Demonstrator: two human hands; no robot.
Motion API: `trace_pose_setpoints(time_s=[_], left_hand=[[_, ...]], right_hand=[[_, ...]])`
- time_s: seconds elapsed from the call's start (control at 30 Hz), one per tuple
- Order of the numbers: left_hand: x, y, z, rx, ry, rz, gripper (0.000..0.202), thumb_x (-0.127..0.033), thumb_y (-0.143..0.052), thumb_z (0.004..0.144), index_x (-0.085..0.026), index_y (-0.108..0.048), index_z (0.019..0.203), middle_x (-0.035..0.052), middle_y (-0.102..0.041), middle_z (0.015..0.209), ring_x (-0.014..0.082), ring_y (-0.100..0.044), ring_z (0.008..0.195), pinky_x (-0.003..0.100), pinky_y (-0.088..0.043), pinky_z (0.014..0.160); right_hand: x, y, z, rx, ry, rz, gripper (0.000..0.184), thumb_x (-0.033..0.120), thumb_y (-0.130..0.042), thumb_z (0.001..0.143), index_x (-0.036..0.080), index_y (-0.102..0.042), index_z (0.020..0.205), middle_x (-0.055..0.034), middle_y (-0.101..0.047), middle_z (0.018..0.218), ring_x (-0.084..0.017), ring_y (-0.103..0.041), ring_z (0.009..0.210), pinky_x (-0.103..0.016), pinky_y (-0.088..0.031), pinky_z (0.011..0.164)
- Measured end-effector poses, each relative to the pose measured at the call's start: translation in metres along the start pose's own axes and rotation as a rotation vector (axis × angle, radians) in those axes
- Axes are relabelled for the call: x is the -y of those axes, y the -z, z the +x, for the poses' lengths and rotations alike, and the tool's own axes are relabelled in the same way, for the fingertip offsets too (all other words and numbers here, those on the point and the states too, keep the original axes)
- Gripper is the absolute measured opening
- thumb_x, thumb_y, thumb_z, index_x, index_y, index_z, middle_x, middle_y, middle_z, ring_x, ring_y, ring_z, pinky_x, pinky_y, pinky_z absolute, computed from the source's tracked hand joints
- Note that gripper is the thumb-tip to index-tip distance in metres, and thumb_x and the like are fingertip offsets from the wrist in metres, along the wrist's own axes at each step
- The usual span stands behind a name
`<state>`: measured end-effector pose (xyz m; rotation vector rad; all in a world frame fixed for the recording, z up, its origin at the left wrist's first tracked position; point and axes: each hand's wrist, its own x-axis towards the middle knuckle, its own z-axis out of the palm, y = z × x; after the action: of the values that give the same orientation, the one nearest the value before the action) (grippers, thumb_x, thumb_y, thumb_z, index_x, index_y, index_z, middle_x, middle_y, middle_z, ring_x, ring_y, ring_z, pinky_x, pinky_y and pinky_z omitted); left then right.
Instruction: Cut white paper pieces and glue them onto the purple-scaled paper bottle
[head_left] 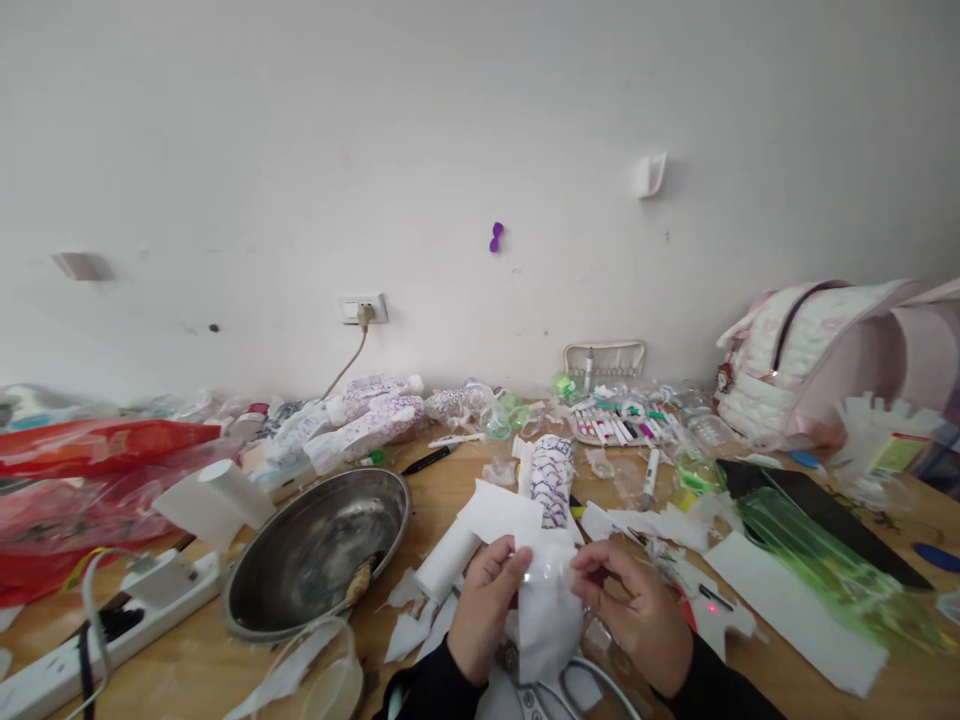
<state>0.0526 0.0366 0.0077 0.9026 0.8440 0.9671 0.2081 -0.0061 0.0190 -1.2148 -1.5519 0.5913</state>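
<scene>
A white paper-wrapped piece [550, 625] with a shiny, tape-like patch near its top hangs between my hands. My left hand [489, 602] grips its left edge between thumb and fingers. At its right edge the fingers of my right hand [637, 612] are pinched together; whether a bit of clear tape is between them I cannot make out. Just beyond, a white roll with purple scale-like drawing [551, 482] lies beside a sheet of white paper [499, 508]. A rolled white paper tube [448, 565] is left of my left hand. Grey-handled scissors [534, 700] lie below the wrapped piece, partly covered.
To the left are a metal basin [315, 550], a power strip [45, 665] and red plastic bags [97, 450]. Marker pens [611, 428] lie at the back. On the right are a white paper strip [795, 610], green plastic [810, 560] and a pink-white backpack [810, 360].
</scene>
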Motion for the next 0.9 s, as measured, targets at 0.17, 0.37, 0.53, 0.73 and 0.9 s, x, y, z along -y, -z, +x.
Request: trace_pose_setpoints(time_s=[0.17, 0.37, 0.53, 0.73, 0.9], left_hand=[[0.0008, -0.0007, -0.0042, -0.009, 0.032, -0.04, 0.04, -0.048, -0.072, 0.053, -0.013, -0.059, 0.066, -0.0033, -0.048, 0.054, 0.0072, -0.037, 0.049, 0.02, -0.031, 0.048], [-0.0037, -0.0039, -0.0066, 0.056, -0.015, 0.001, 0.042, -0.051, -0.071, 0.054, -0.012, -0.064, 0.066, -0.0013, -0.053, 0.052, 0.0083, -0.042, 0.048, 0.02, -0.036, 0.049], [-0.0067, -0.0062, -0.0075, 0.204, -0.037, -0.006, 0.034, -0.041, -0.07, 0.061, -0.013, -0.068, 0.081, 0.0037, -0.065, 0.066, 0.0117, -0.053, 0.055, 0.023, -0.042, 0.058], [-0.004, -0.0047, -0.0075, 0.205, -0.034, -0.024, 0.034, -0.038, -0.071, 0.062, -0.013, -0.069, 0.084, 0.0042, -0.066, 0.065, 0.0133, -0.056, 0.055, 0.023, -0.043, 0.056], [-0.0041, -0.0041, -0.0072, 0.194, -0.048, -0.005, 0.035, -0.04, -0.071, 0.061, -0.013, -0.069, 0.082, 0.0038, -0.066, 0.065, 0.0133, -0.057, 0.056, 0.023, -0.043, 0.057]], right_hand=[[-0.0039, -0.0024, 0.0002, -0.037, 0.041, -0.123, 0.01, 0.025, -0.053, 0.077, 0.018, -0.059, 0.076, -0.0019, -0.058, 0.069, -0.015, -0.055, 0.064, -0.026, -0.045, 0.061], [-0.0025, -0.0043, -0.0018, -0.032, -0.023, -0.147, 0.013, 0.029, -0.053, 0.077, 0.018, -0.058, 0.08, -0.0024, -0.06, 0.068, -0.016, -0.056, 0.063, -0.027, -0.046, 0.06], [-0.0029, -0.0045, -0.0015, -0.063, -0.089, -0.122, 0.023, 0.034, -0.053, 0.075, 0.018, -0.055, 0.092, -0.0017, -0.058, 0.071, -0.014, -0.052, 0.055, -0.026, -0.046, 0.054], [-0.0099, -0.0038, -0.0003, 0.041, -0.309, 0.187, 0.035, 0.043, -0.055, 0.073, 0.018, -0.057, 0.097, -0.0033, -0.058, 0.08, -0.008, -0.044, 0.044, -0.023, -0.039, 0.041], [-0.009, -0.0036, 0.0035, 0.215, -0.545, 0.496, 0.043, 0.05, -0.06, 0.067, 0.017, -0.057, 0.094, 0.0047, -0.053, 0.058, 0.0, -0.026, 0.028, -0.016, -0.023, 0.026]])
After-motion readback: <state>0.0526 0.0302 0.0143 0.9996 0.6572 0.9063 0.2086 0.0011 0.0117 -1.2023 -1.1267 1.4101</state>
